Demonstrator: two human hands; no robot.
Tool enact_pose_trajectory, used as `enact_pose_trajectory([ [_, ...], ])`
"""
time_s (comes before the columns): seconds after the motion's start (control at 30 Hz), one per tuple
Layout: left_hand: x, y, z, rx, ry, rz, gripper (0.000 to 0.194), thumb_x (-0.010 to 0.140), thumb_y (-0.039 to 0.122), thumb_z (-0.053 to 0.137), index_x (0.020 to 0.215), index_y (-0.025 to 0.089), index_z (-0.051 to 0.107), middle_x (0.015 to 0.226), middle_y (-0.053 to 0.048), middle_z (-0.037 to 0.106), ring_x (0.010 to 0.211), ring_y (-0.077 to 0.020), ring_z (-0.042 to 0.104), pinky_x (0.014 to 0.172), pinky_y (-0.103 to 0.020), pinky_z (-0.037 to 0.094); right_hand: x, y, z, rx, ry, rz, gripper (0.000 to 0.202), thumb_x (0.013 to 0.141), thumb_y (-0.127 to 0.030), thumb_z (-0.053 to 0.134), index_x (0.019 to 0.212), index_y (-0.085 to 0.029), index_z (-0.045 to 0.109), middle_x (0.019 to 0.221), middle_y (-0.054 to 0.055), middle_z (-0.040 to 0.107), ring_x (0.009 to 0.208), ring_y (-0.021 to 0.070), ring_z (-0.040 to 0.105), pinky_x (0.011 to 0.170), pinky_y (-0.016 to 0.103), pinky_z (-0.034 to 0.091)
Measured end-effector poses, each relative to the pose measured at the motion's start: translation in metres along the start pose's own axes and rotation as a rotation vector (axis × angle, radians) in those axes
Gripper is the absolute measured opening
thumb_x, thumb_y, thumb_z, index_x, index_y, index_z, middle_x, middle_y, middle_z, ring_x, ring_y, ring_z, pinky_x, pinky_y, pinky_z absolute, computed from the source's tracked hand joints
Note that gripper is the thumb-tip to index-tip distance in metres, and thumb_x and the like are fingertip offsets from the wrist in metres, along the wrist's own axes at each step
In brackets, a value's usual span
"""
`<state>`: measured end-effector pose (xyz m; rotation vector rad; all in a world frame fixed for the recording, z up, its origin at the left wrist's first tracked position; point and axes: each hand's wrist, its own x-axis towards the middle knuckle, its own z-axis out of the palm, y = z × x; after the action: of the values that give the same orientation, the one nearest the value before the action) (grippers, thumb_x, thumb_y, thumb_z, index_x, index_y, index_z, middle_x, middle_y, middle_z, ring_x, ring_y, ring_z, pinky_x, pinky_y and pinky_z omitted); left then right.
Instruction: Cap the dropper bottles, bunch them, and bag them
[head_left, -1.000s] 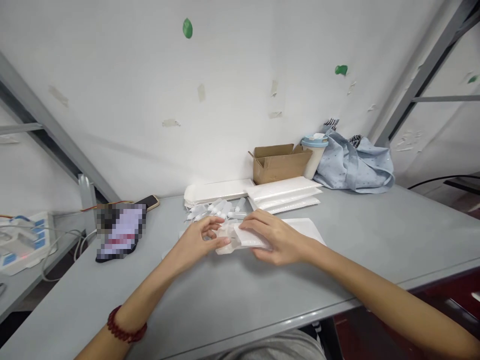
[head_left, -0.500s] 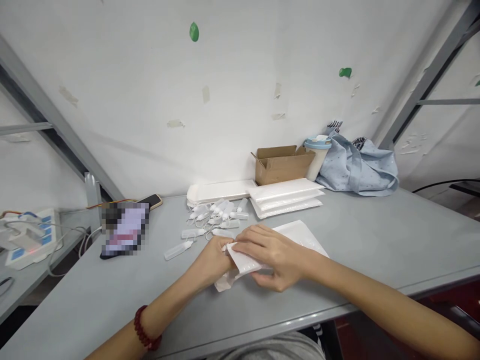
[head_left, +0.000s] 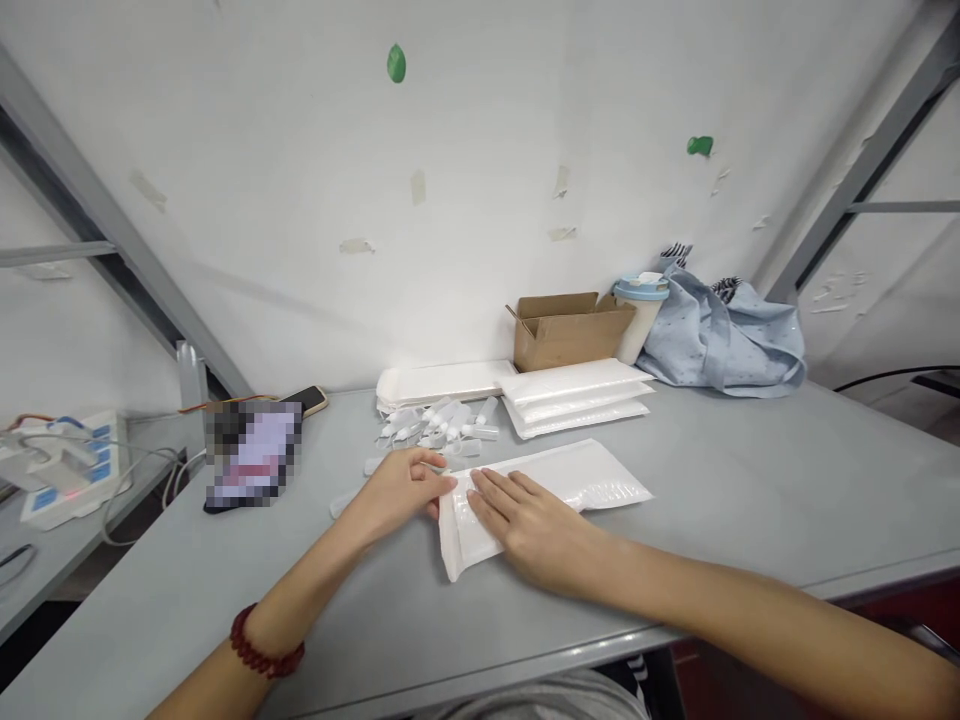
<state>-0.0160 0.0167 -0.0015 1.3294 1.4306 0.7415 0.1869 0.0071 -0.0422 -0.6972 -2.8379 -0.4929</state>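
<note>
A white bubble mailer point(head_left: 570, 475) lies flat on the grey table, with its open-looking end and flap strip point(head_left: 450, 545) toward the left. My left hand point(head_left: 401, 495) is at that end, thumb and fingers closed on the mailer's upper left corner. My right hand point(head_left: 536, 530) presses flat on the mailer's upper face with its fingers stretched out. Behind my left hand is a pile of small clear plastic dropper bottles point(head_left: 450, 420) with white caps. Some of these bottles are partly hidden by that hand.
Several white mailers point(head_left: 577, 395) are stacked behind, beside another flat white stack point(head_left: 450, 380). An open cardboard box point(head_left: 574, 335), a lidded cup point(head_left: 637, 315) and a blue cloth bag point(head_left: 720, 335) stand by the wall. At left are a phone point(head_left: 311, 400) and a power strip point(head_left: 71, 480).
My left hand has come out from the mailer's open end and moved left to its edge. The mailer has gone from raised and bent to flat, and my right hand has flattened onto it.
</note>
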Motion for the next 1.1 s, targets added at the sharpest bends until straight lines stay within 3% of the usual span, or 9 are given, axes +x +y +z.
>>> enact_pose_trajectory([
  [0.17, -0.002, -0.003, 0.013, 0.043, 0.039, 0.089, 0.03, 0.078, 0.033, 0.056, 0.098, 0.011, 0.057, 0.081, -0.009, 0.07, 0.069, -0.0204, 0.068, 0.069, -0.034, 0.053, 0.003, 0.007, -0.001, 0.098, 0.017, 0.027, 0.03, 0.088, -0.013, 0.041, 0.113, -0.006, 0.057, 0.123, 0.019, 0.057, 0.112, 0.0253, 0.055, 0.088, 0.038, 0.045],
  [0.4, -0.014, 0.007, 0.009, 0.388, -0.225, 0.411, 0.035, 0.073, 0.011, 0.04, 0.091, 0.021, 0.068, 0.103, -0.002, 0.069, 0.104, -0.0207, 0.058, 0.089, -0.03, 0.043, 0.001, 0.021, -0.008, 0.107, 0.181, 0.102, 0.024, 0.093, -0.015, 0.039, 0.079, -0.013, 0.059, 0.07, 0.006, 0.066, 0.06, 0.0136, 0.059, 0.058, 0.027, 0.04],
  [0.5, -0.018, 0.008, 0.015, 0.488, -0.143, 0.53, 0.017, 0.075, 0.018, 0.049, 0.083, 0.02, 0.065, 0.091, -0.003, 0.067, 0.087, -0.0207, 0.06, 0.072, -0.027, 0.046, -0.001, 0.029, -0.019, 0.014, 0.275, 0.109, 0.033, 0.096, -0.017, 0.034, 0.07, -0.015, 0.055, 0.053, 0.001, 0.056, 0.045, 0.0115, 0.047, 0.05, 0.028, 0.032],
  [0.6, -0.015, 0.002, 0.035, 0.387, -0.006, 0.483, 0.024, 0.083, 0.034, 0.048, 0.068, 0.017, 0.056, 0.059, 0.001, 0.055, 0.056, -0.0144, 0.053, 0.049, -0.023, 0.04, -0.001, 0.041, -0.029, -0.063, 0.305, 0.076, 0.037, 0.097, -0.022, 0.033, 0.066, -0.016, 0.052, 0.052, 0.001, 0.053, 0.046, 0.0114, 0.046, 0.051, 0.028, 0.029],
  [0.7, -0.006, -0.001, 0.062, 0.015, -0.164, 0.262, 0.031, 0.083, 0.042, 0.05, 0.065, 0.017, 0.05, 0.055, 0.003, 0.052, 0.042, -0.01, 0.05, 0.043, -0.022, 0.04, -0.001, 0.059, -0.028, -0.072, 0.186, 0.16, 0.037, 0.096, -0.028, 0.038, 0.066, -0.015, 0.054, 0.054, 0.002, 0.054, 0.051, 0.0128, 0.05, 0.052, 0.028, 0.029],
  [0.8, 0.006, 0.003, 0.086, -0.242, -0.232, 0.024, 0.03, 0.082, 0.038, 0.054, 0.064, 0.014, 0.053, 0.055, -0.001, 0.058, 0.042, -0.01, 0.053, 0.044, -0.022, 0.044, -0.001, 0.077, -0.021, -0.014, 0.004, 0.287, 0.029, 0.092, -0.031, 0.049, 0.069, -0.014, 0.058, 0.061, 0.003, 0.059, 0.056, 0.0131, 0.052, 0.051, 0.026, 0.027],
  [0.87, 0.015, 0.008, 0.098, -0.318, -0.201, -0.044, 0.028, 0.083, 0.031, 0.056, 0.062, 0.012, 0.054, 0.056, -0.004, 0.061, 0.046, -0.0108, 0.057, 0.049, -0.022, 0.047, -0.001, 0.085, -0.019, -0.019, -0.011, 0.317, 0.021, 0.089, -0.025, 0.053, 0.073, -0.013, 0.059, 0.073, 0.006, 0.062, 0.068, 0.0155, 0.055, 0.054, 0.026, 0.029],
  [0.97, 0.027, 0.013, 0.108, -0.326, -0.164, -0.056, 0.027, 0.085, 0.026, 0.054, 0.062, 0.011, 0.056, 0.06, -0.006, 0.063, 0.052, -0.0123, 0.061, 0.056, -0.024, 0.052, -0.001, 0.088, -0.026, 0.013, -0.045, 0.398, 0.014, 0.088, -0.021, 0.055, 0.078, -0.013, 0.06, 0.082, 0.007, 0.063, 0.074, 0.0172, 0.057, 0.056, 0.026, 0.03],
  [1.1, 0.034, 0.015, 0.109, -0.227, -0.147, -0.025, 0.03, 0.089, 0.025, 0.045, 0.066, 0.011, 0.058, 0.067, -0.01, 0.067, 0.06, -0.0149, 0.066, 0.065, -0.027, 0.055, -0.004, 0.084, -0.04, 0.101, -0.188, 0.543, 0.017, 0.088, -0.025, 0.055, 0.076, -0.014, 0.06, 0.071, 0.006, 0.064, 0.062, 0.017, 0.058, 0.049, 0.026, 0.025],
])
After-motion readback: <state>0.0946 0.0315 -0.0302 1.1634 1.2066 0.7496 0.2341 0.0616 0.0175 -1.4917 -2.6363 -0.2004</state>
